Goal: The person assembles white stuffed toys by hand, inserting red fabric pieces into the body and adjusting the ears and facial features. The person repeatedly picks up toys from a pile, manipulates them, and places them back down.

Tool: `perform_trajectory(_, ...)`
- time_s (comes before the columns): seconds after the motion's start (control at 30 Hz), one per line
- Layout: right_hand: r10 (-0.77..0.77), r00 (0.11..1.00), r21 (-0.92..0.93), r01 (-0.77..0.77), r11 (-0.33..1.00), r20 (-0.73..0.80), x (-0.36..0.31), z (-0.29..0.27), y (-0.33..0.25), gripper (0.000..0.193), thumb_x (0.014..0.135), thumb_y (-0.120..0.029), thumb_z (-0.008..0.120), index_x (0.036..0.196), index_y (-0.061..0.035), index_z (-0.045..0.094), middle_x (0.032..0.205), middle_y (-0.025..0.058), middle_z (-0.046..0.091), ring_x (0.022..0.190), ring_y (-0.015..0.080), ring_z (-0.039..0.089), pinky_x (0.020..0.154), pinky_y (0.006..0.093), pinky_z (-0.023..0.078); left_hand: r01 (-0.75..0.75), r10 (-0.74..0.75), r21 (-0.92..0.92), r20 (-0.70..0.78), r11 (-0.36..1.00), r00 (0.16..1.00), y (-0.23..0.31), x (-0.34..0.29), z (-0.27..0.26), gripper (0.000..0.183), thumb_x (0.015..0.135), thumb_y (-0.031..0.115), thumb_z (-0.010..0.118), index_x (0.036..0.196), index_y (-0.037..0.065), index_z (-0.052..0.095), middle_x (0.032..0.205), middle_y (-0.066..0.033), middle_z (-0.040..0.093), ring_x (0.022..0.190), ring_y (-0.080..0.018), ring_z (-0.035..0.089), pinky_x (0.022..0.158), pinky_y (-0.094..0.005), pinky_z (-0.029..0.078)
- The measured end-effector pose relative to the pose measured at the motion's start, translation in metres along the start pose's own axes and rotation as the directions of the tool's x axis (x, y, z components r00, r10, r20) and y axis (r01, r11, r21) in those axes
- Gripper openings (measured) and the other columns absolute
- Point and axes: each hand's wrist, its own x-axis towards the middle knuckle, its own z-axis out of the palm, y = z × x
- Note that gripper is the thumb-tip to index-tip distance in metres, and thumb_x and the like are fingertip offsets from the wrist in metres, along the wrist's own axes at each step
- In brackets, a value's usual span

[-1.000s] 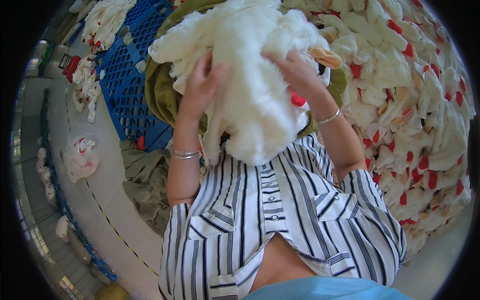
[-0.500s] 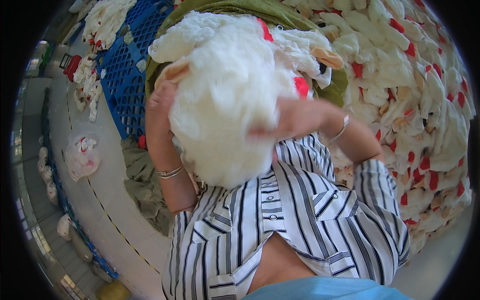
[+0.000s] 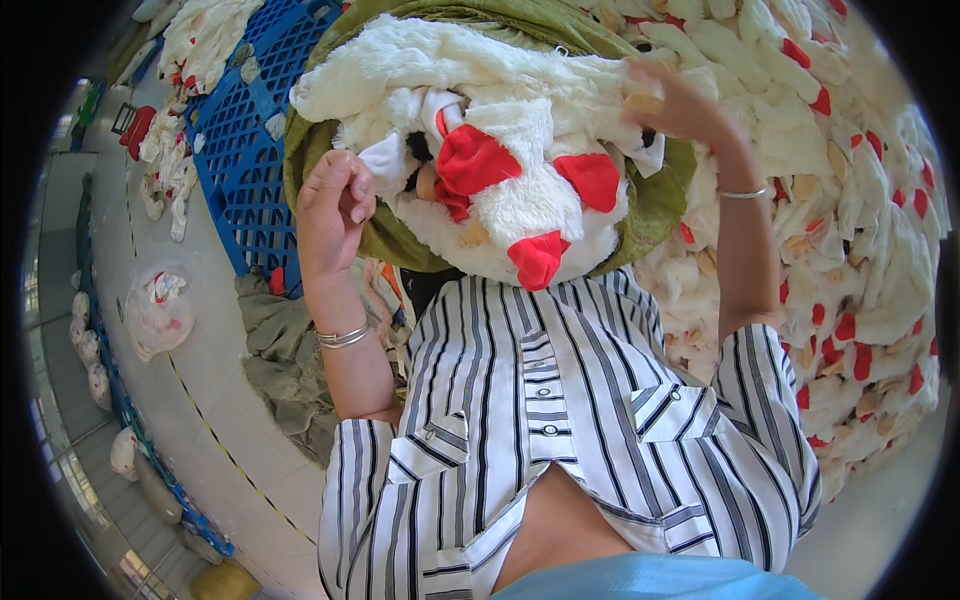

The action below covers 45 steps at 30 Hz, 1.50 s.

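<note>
White furry unstuffed plush skins (image 3: 525, 205), with red, beige and black patches, lie heaped on an olive-green sack (image 3: 660, 195) in front of my chest. My left hand (image 3: 338, 192) is raised at the heap's left edge, its fingers curled in with nothing visible in them. A white flap of cloth (image 3: 383, 163) lies just beside those fingers. Over the heap's right end is my right hand (image 3: 672, 100), smeared by motion, so its fingers do not read clearly. A blurred whitish shape (image 3: 885, 70) shows above the large pile at the upper right.
A large pile of white plush skins (image 3: 850, 240) with red parts fills the right side. To the left are a blue plastic pallet (image 3: 255, 170), a grey-green cloth (image 3: 285, 350), a clear plastic bag (image 3: 160, 315) on the floor and more plush pieces (image 3: 165, 165).
The white furry piece between my hands has left them, uncovering the red-patched skins below. My right hand has swung up and to the right; my left hand has come off the piece.
</note>
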Motion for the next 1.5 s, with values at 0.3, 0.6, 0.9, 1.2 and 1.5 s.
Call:
perform_trajectory(0.3, 0.013, 0.998, 0.353, -0.036, 0.935, 0.068, -0.018, -0.011, -0.119, 0.030, 0.085, -0.012, 0.060, 0.113, -0.0007, 0.058, 0.086, 0.0163, 0.064, 0.075, 0.0209, 0.062, 0.069, 0.0326, 0.050, -0.259, 0.194, 0.376, 0.203, 0.890, 0.960, 0.003, 0.002, 0.069, 0.035, 0.081, 0.010, 0.071, 0.113, 0.004, 0.057, 0.106, -0.0054, 0.060, 0.091, -0.0110, 0.056, 0.072, -0.0217, 0.046)
perform_trajectory(0.6, -0.248, 0.923, 0.865, 0.368, 0.341, -0.295, 0.004, 0.001, -0.146, 0.027, 0.095, -0.018, 0.060, 0.115, 0.0002, 0.058, 0.096, 0.0039, 0.067, 0.092, 0.0096, 0.063, 0.079, 0.0254, 0.050, -0.439, 0.313, 0.694, 0.310, 0.571, 0.898, -0.013, 0.015, 0.104, 0.037, 0.080, 0.001, 0.065, 0.117, 0.000, 0.061, 0.094, -0.0085, 0.069, 0.088, -0.0200, 0.067, 0.080, -0.0295, 0.052)
perform_trajectory(0.9, -0.323, 0.947, 0.789, 0.196, 0.582, 0.002, -0.025, 0.040, -0.066, 0.099, 0.069, -0.041, 0.086, 0.144, 0.0002, 0.036, 0.137, 0.0122, 0.050, 0.127, 0.0268, 0.049, 0.108, 0.0426, 0.037, -0.435, 0.454, 0.361, 0.037, 0.825, 0.890, -0.022, 0.011, 0.063, 0.031, 0.095, 0.011, 0.058, 0.123, -0.002, 0.059, 0.117, -0.0068, 0.065, 0.102, -0.0124, 0.063, 0.086, -0.0265, 0.052)
perform_trajectory(1.2, -0.176, 0.912, 0.801, 0.409, 0.438, -0.370, -0.017, 0.020, -0.100, 0.054, 0.081, -0.008, 0.076, 0.130, -0.0020, 0.052, 0.119, 0.0056, 0.061, 0.101, 0.0129, 0.060, 0.084, 0.0241, 0.051, -0.395, 0.459, 0.468, -0.025, 0.790, 0.888, 0.007, 0.011, 0.092, 0.036, 0.085, 0.002, 0.068, 0.120, -0.002, 0.060, 0.113, -0.0064, 0.066, 0.098, -0.0113, 0.062, 0.085, -0.0270, 0.050)
perform_trajectory(1.5, -0.048, 0.547, 0.535, 0.831, 0.153, -0.836, -0.009, -0.118, -0.148, 0.017, 0.099, -0.020, 0.053, 0.096, -0.0048, 0.062, 0.071, -0.0018, 0.057, 0.048, -0.0004, 0.043, 0.036, 0.0161, 0.028, -0.664, 0.675, 0.130, -0.219, 0.736, 0.705, 0.137, 0.003, 0.112, 0.044, 0.086, 0.019, 0.070, 0.124, 0.001, 0.056, 0.114, -0.0125, 0.063, 0.100, -0.0224, 0.064, 0.090, -0.0334, 0.052)
